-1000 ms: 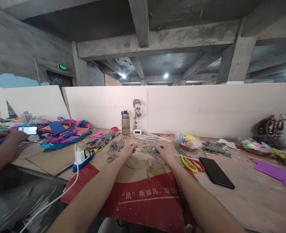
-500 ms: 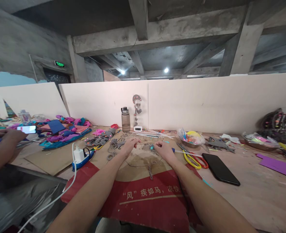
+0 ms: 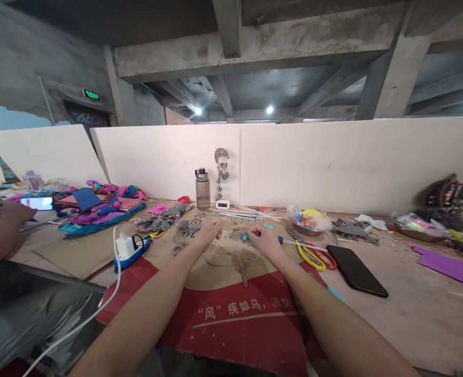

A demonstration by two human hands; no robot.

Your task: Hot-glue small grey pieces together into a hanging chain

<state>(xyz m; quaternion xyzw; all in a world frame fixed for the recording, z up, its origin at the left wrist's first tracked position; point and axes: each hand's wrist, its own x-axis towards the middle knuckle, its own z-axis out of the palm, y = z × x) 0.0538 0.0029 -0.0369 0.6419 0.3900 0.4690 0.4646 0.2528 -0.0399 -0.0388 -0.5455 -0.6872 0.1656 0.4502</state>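
Over the cardboard sheet [image 3: 231, 330], my left hand [image 3: 210, 234] has its fingertips drawn together; anything pinched in them is too small to make out. My right hand [image 3: 262, 241] is a short way to its right, fingers curled together beside a small teal piece [image 3: 245, 237]. What the right fingers hold is hidden. Thin grey cord [image 3: 243, 275] lies on the cardboard below and between the hands, with a loose end toward me. A grey cord bundle [image 3: 181, 233] lies left of my left hand. Right of my right hand shows a blue tool handle [image 3: 280, 240].
Scissors with yellow and red handles [image 3: 312, 257] and a black phone [image 3: 357, 271] lie at right. A water bottle [image 3: 202, 191] and small white clock [image 3: 222, 204] stand behind. At left are a charger on a blue power strip [image 3: 127, 248] and another person's hand [image 3: 15, 217].
The view has tilted slightly. My left fingers have drawn in a little more, while my right hand stays almost in place beside the teal piece.
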